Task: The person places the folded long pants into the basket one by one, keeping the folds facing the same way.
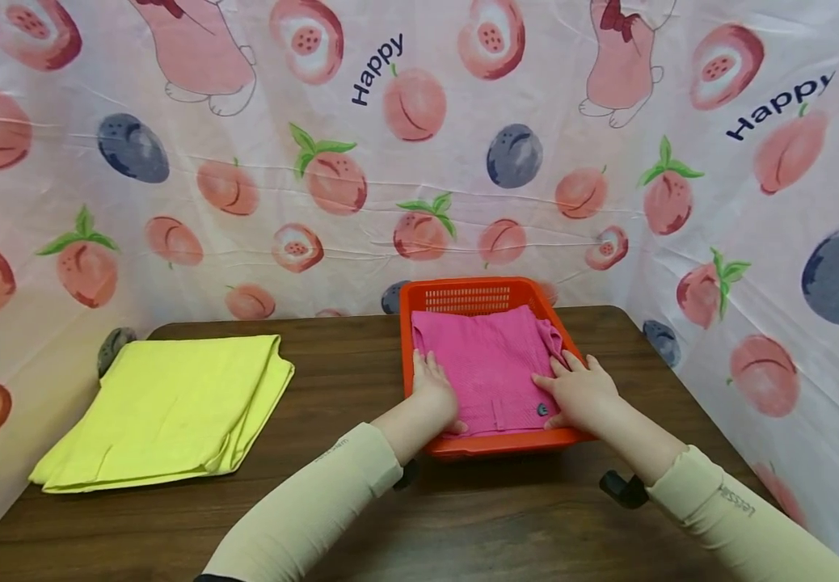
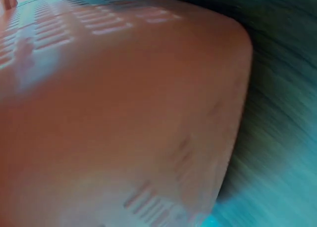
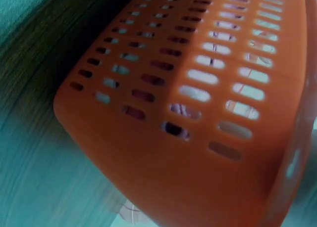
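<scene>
A folded pink cloth (image 1: 488,364), perhaps a garment, with a small dark mark near its front edge, lies in an orange plastic basket (image 1: 514,443). At the cloth's left side, my left hand (image 1: 435,398) rests with fingers extended toward the back. My right hand (image 1: 583,396) touches the right side, its fingers spread over cloth and basket edge. Both wrist views look at the basket's outside: a blurred wall (image 2: 124,103) on the left, a slotted wall (image 3: 163,153) on the right. Neither wrist view shows the fingers.
To the left, a folded yellow cloth (image 1: 165,404) lies on the dark wooden table (image 1: 347,364). Behind and at both sides hangs a fruit-printed curtain (image 1: 361,267). The basket stands near the table's back edge.
</scene>
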`<state>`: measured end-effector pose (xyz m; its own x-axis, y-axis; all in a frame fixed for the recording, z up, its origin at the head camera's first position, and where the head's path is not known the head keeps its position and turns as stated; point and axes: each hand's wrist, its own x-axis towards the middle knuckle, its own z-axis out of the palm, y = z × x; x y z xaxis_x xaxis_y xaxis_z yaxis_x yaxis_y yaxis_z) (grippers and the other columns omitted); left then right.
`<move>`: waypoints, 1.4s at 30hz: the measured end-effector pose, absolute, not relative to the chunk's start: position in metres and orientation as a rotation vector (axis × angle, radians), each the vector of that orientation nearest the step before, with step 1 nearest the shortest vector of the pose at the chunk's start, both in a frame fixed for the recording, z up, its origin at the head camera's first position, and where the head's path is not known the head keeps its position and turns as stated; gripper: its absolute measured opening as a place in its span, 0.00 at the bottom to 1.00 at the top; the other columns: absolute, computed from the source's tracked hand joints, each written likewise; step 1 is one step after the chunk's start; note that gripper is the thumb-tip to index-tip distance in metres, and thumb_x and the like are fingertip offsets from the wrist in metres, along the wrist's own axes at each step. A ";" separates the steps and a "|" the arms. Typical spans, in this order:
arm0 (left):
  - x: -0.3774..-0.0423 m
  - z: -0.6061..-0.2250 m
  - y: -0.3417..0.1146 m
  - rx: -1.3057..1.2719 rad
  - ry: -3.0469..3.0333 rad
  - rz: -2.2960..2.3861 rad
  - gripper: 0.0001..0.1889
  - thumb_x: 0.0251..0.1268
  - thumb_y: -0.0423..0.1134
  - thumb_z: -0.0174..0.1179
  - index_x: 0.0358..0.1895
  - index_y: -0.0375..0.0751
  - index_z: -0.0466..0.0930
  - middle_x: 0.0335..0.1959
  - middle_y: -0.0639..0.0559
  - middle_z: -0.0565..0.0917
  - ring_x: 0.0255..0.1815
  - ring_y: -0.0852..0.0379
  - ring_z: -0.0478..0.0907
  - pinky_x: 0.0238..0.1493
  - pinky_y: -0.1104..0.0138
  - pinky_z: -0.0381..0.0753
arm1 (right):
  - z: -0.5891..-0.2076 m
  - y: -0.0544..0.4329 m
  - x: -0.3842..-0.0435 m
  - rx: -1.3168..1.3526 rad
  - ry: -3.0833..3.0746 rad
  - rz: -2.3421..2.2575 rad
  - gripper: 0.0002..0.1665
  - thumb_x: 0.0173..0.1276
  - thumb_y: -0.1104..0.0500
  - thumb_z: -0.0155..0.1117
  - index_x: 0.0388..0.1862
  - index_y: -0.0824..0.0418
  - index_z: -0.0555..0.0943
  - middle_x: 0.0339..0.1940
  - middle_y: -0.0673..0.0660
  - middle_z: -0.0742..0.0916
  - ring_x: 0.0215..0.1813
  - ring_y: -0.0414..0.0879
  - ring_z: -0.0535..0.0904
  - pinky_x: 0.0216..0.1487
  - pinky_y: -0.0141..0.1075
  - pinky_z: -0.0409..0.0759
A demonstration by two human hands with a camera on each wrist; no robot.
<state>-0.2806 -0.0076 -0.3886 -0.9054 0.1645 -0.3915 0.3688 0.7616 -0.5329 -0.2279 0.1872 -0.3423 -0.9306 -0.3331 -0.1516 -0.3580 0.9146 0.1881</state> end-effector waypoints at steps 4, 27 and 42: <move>-0.276 -0.380 -0.009 0.476 2.660 -0.760 0.53 0.56 0.77 0.44 0.76 0.40 0.50 0.76 0.42 0.50 0.76 0.43 0.40 0.71 0.50 0.39 | -0.343 0.189 -0.226 -0.540 2.964 0.305 0.45 0.51 0.40 0.73 0.66 0.58 0.74 0.66 0.71 0.71 0.70 0.69 0.57 0.62 0.64 0.57; -0.283 -0.328 -0.037 0.733 2.673 -0.036 0.34 0.63 0.58 0.59 0.65 0.37 0.70 0.62 0.41 0.73 0.65 0.47 0.67 0.65 0.55 0.62 | -0.327 0.201 -0.244 -0.587 2.854 -0.082 0.41 0.59 0.41 0.68 0.67 0.59 0.73 0.66 0.69 0.72 0.69 0.68 0.59 0.62 0.66 0.56; -0.316 -0.307 -0.034 0.647 2.819 0.200 0.30 0.66 0.50 0.56 0.67 0.40 0.68 0.65 0.43 0.71 0.66 0.44 0.65 0.64 0.39 0.55 | -0.296 0.185 -0.291 -0.653 2.823 -0.235 0.35 0.67 0.52 0.63 0.70 0.64 0.67 0.69 0.72 0.66 0.70 0.67 0.59 0.65 0.61 0.56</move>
<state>-0.3164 -0.0341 -0.3073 -0.8727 0.4442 -0.2026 0.4111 0.8925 0.1856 -0.2910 0.1851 -0.2959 -0.8730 -0.4493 -0.1896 -0.4117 0.8875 -0.2071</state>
